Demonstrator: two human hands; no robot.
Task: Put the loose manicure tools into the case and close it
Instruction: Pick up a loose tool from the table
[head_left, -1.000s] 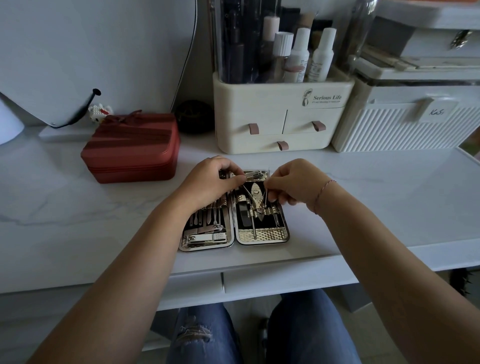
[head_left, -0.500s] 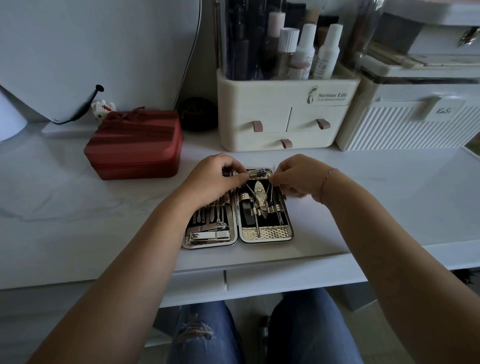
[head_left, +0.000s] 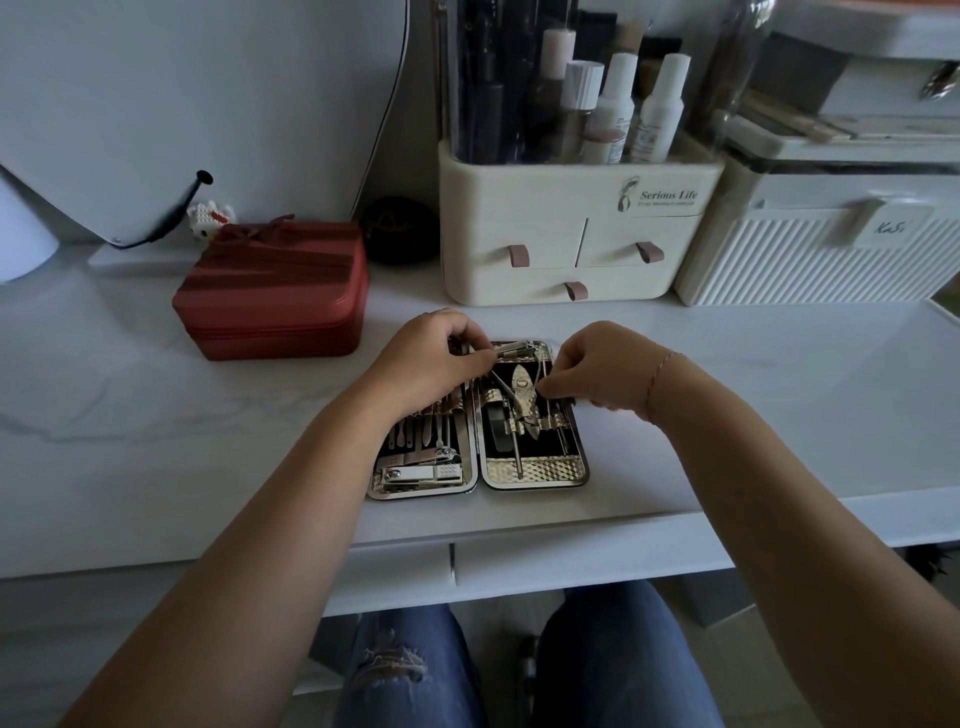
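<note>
Open gold case (head_left: 535, 470), tools (head_left: 421, 441) strapped inside

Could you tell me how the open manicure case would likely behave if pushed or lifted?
The manicure case would probably slide readily, since its glossy shell lies flat on the smooth white table. It likely feels heavy for its size, being packed with metal tools. Lifted by one half, it may fold along the centre hinge.

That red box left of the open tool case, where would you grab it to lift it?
Probably from above, clamping the red box by its long front and back walls, about mid-length. It lies flat, and those walls are straight and upright, so a grip should sit square. I would keep off the bow on its lid, which looks soft.
</note>
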